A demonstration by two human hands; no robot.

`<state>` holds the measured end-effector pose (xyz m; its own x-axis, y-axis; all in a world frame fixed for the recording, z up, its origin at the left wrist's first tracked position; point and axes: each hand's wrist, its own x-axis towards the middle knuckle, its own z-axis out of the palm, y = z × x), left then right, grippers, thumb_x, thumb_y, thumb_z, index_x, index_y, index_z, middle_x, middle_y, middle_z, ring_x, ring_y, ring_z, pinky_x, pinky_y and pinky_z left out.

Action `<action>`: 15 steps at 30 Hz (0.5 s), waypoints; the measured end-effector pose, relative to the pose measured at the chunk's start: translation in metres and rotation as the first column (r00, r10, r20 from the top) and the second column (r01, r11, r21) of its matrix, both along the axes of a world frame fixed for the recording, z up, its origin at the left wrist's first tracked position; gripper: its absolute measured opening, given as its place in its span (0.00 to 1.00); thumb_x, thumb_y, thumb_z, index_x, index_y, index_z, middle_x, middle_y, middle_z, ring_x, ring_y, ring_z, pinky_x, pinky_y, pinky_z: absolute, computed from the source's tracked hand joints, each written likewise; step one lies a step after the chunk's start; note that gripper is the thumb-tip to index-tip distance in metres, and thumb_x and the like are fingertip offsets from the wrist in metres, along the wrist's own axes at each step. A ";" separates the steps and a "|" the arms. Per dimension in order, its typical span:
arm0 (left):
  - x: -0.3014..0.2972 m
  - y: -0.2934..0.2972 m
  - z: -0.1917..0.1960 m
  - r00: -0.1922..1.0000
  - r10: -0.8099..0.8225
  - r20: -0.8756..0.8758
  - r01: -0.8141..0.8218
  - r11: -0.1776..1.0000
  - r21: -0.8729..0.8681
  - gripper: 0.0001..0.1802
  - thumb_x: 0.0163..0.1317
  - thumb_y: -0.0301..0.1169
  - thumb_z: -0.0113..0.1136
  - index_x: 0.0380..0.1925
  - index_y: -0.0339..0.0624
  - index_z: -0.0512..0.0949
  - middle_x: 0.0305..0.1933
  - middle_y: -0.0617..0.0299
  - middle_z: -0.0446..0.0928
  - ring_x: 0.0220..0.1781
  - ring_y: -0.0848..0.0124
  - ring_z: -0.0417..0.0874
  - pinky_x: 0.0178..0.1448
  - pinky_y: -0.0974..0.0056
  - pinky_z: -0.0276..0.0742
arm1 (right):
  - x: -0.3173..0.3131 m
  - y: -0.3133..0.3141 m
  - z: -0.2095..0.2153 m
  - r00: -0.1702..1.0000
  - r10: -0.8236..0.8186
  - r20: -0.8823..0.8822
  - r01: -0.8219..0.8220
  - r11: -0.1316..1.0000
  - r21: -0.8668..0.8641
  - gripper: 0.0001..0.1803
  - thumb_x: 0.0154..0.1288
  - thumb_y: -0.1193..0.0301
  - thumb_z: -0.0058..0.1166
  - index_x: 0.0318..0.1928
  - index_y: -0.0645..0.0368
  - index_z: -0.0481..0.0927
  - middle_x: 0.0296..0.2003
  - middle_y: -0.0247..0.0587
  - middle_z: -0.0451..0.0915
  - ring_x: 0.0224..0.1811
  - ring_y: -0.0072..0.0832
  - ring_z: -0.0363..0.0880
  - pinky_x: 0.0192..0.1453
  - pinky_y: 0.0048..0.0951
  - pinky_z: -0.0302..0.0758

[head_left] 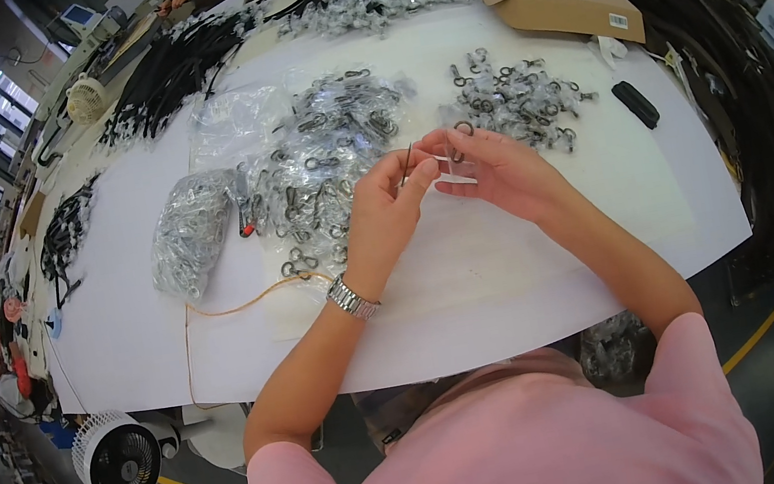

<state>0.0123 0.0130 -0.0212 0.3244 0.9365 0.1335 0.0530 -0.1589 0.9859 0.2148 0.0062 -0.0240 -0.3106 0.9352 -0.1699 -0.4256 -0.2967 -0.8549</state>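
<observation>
Clasp (463,129) of dark metal, ring-ended, with clear film (459,170) about it; finer detail is too small to read. Location: above the middle of the tabletop (517,292), between the fingertips of the right hand (509,170). Grip, right: thumb and fingers pinch the clasp and its film. Grip, left: thumb and index finger of the left hand (383,204) close on a thin dark piece (406,166), nature not determinable. The two sets of fingertips are close together.

Count: two heaps of filmed clasps, a larger heap (319,141) left of centre and a smaller heap (511,99) toward the far right corner; single pieces overlap and cannot be counted. One packed bag (193,230), one black case (636,104), one carton (562,3), one orange cord (250,305).

Edges: the case lies near the right edge; the carton occupies the far right corner. Black straps (168,74) lie toward the far left corner. The cord runs from beside the left wrist and over the near edge. White surface extends from the forearms to the right edge, and from the bag to the near left corner.
</observation>
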 end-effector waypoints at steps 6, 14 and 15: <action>0.004 -0.010 0.004 0.988 -0.067 0.138 0.092 0.979 -0.183 0.18 0.76 0.32 0.59 0.59 0.33 0.79 0.33 0.69 0.82 0.18 0.86 0.64 0.21 0.76 0.57 | -0.023 -0.006 -0.014 0.995 0.058 -0.086 -0.059 0.998 -0.015 0.22 0.78 0.54 0.57 0.59 0.56 0.82 0.55 0.34 0.83 0.59 0.24 0.79 0.67 0.37 0.76; 0.003 -0.008 -0.009 0.976 -0.114 0.186 0.158 0.957 -0.244 0.13 0.76 0.31 0.60 0.52 0.33 0.82 0.30 0.68 0.81 0.17 0.85 0.65 0.20 0.75 0.57 | -0.019 -0.017 -0.007 0.999 -0.024 -0.032 0.025 1.000 0.018 0.24 0.81 0.54 0.50 0.60 0.60 0.82 0.43 0.30 0.83 0.46 0.20 0.80 0.62 0.32 0.78; 0.002 -0.010 -0.009 0.977 -0.117 0.181 0.162 0.953 -0.258 0.12 0.76 0.32 0.60 0.50 0.34 0.82 0.30 0.68 0.81 0.17 0.85 0.65 0.20 0.75 0.56 | -0.020 -0.018 -0.010 0.999 -0.048 -0.018 0.049 0.998 0.036 0.24 0.81 0.55 0.49 0.60 0.60 0.82 0.40 0.28 0.81 0.41 0.17 0.77 0.57 0.29 0.77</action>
